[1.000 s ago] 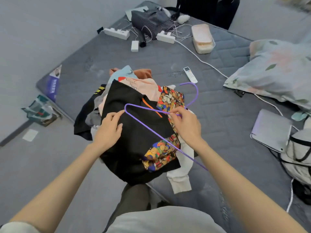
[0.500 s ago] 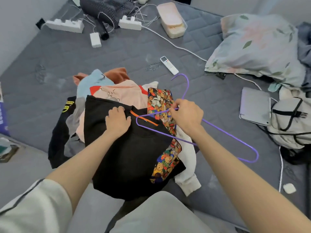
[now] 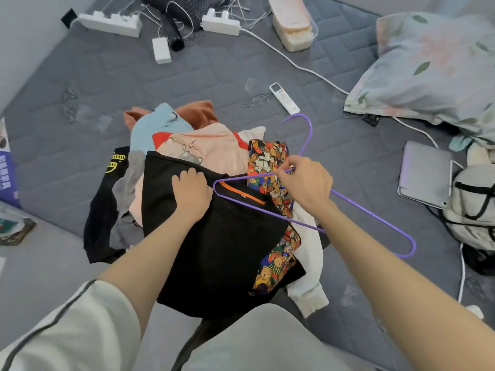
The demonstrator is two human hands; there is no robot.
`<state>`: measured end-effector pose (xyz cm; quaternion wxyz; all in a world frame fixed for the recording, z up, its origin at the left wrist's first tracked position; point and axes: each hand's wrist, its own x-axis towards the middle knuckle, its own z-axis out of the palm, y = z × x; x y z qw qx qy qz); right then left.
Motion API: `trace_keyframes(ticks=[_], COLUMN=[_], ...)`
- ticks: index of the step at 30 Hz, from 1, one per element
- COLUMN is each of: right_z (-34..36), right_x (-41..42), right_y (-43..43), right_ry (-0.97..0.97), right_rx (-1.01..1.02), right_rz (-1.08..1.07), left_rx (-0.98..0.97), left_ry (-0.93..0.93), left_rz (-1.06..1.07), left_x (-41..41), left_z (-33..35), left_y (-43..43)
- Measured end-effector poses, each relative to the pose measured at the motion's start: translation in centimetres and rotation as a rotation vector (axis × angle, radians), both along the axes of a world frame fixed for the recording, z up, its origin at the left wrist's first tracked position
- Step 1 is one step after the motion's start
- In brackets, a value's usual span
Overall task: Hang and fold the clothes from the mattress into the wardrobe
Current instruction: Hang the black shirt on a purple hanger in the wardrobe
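Head view. We note the left hand (image 3: 191, 192) on the black garment (image 3: 214, 250), fingers curled into its fabric just beside the orange-trimmed collar. The right hand (image 3: 305, 183) pinches the purple hanger (image 3: 375, 216) at its neck, and one hanger shoulder lies over the collar. The black garment tops the clothes pile (image 3: 214, 153) on the grey mattress (image 3: 214, 76), near its front edge.

A grey quilted mattress (image 3: 107, 84) lies low on a smooth pale grey floor (image 3: 40, 263) that shows along its left edge and near left corner, all under soft, even, slightly cool light.
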<state>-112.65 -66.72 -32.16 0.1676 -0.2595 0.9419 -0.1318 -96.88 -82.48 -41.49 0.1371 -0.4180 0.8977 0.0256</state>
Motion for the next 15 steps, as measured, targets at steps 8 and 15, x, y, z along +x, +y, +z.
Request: trace_keyframes(ticks=[8, 15], right_z=[0.4, 0.7], right_x=[-0.1, 0.0], right_y=[-0.9, 0.7], right_ry=[0.096, 0.165], right_rx=[0.024, 0.035], right_rz=[0.07, 0.118], left_rx=[0.087, 0.082], left_ry=[-0.001, 0.037], left_rz=[0.136, 0.285], left_x=[1.0, 0.0], left_z=[-1.0, -1.0], left_y=[0.4, 2.4])
